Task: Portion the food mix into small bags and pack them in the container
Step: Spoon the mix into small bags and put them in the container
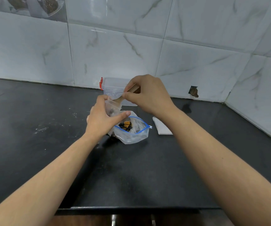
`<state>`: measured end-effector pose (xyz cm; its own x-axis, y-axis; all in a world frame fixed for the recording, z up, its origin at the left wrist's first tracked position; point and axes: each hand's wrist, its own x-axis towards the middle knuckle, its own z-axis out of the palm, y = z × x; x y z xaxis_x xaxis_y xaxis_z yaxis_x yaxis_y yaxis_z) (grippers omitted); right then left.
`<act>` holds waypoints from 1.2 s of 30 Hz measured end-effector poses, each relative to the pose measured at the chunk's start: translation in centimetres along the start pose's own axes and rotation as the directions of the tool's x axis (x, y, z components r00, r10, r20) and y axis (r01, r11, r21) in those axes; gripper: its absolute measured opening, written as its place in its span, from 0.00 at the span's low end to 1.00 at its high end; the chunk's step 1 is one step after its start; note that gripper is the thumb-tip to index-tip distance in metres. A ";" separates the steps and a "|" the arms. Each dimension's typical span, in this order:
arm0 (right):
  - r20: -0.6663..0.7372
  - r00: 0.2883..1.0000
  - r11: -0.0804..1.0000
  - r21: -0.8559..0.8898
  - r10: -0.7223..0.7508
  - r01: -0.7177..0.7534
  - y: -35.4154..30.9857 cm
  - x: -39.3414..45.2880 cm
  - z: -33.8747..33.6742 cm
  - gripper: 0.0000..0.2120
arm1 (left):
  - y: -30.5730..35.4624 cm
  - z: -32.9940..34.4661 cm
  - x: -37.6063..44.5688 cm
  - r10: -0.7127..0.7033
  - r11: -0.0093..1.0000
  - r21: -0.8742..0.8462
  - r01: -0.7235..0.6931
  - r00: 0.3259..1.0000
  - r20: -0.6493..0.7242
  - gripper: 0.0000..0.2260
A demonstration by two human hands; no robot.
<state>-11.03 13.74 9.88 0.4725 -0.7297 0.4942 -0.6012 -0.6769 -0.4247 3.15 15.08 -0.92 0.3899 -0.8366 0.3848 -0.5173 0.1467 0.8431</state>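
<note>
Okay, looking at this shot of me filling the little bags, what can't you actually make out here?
All in the head view:
- Small bag: contents mostly hidden by the left hand gripping it.
- Wooden scoop: its bowl is hidden inside the bag; the right hand covers the handle end.
- Container: right side blocked by the right hand, so contents unclear.
- Big zip bag: the food pieces are too small to identify.

Black speckled worktop (33, 128) against a tiled wall, clear plastic container (113, 88) with a red clip at the back, open zip bag (131, 132) of food mix in the middle, small white paper (161, 127) just to its right
</note>
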 end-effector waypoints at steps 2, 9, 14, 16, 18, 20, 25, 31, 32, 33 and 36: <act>-0.015 0.997 0.992 0.102 0.077 -0.075 0.3 0.1 -0.1 0.02 | 0.1 -0.1 -0.1 -0.029 1.000 -0.005 0.029 1.000 -0.006 0.37; 0.028 0.892 0.795 0.441 0.452 -0.417 3.5 -0.5 -1.0 0.10 | -0.2 -1.2 -0.6 -0.053 0.998 -0.029 0.050 0.996 -0.075 0.26; 0.048 0.893 0.875 0.181 0.448 -0.449 5.1 -2.5 1.0 0.08 | -0.8 -1.5 -0.4 -0.240 0.970 -0.022 0.243 0.966 0.096 0.31; 0.036 0.922 0.921 0.045 0.387 -0.388 5.2 -3.1 2.3 0.05 | -0.9 -1.3 -0.4 -0.352 0.929 -0.038 0.368 0.910 0.219 0.35; 0.001 0.954 0.952 -0.075 0.299 -0.298 5.2 -3.6 3.4 0.03 | -1.0 -1.0 -0.4 -0.405 0.905 -0.024 0.424 0.880 0.246 0.33; -0.030 0.980 0.966 -0.165 0.199 -0.201 5.3 -4.1 4.4 0.05 | -1.0 -0.8 -0.2 -0.418 0.900 -0.034 0.434 0.883 0.214 0.26; 0.000 0.991 0.939 -0.319 0.137 -0.130 6.1 -4.6 6.0 0.09 | -0.9 -0.4 -0.1 -0.381 0.895 -0.172 0.412 0.906 0.186 0.22; 0.021 0.949 0.931 -0.206 0.313 -0.302 6.1 -4.1 6.3 0.10 | -0.4 0.2 -0.2 -0.320 0.861 -0.335 0.382 0.920 0.226 0.23; 0.044 0.925 0.921 -0.119 0.378 -0.371 6.4 -4.0 6.3 0.10 | -0.2 0.3 -0.2 -0.321 0.844 -0.356 0.401 0.910 0.264 0.23; 0.080 0.888 0.891 -0.013 0.453 -0.453 6.7 -4.0 6.4 0.11 | 0.0 0.3 -0.3 -0.317 0.833 -0.365 0.416 0.899 0.301 0.24; 0.213 0.722 0.653 0.314 0.659 -0.689 7.7 -4.2 6.6 0.11 | 0.1 0.5 -0.2 -0.302 0.835 -0.357 0.419 0.891 0.340 0.27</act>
<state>-13.33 10.96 -0.46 0.0825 -0.9930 -0.0850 -0.5158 0.0305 -0.8562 2.64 15.04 -1.09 0.2440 -0.9690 -0.0393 0.0032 -0.0397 0.9992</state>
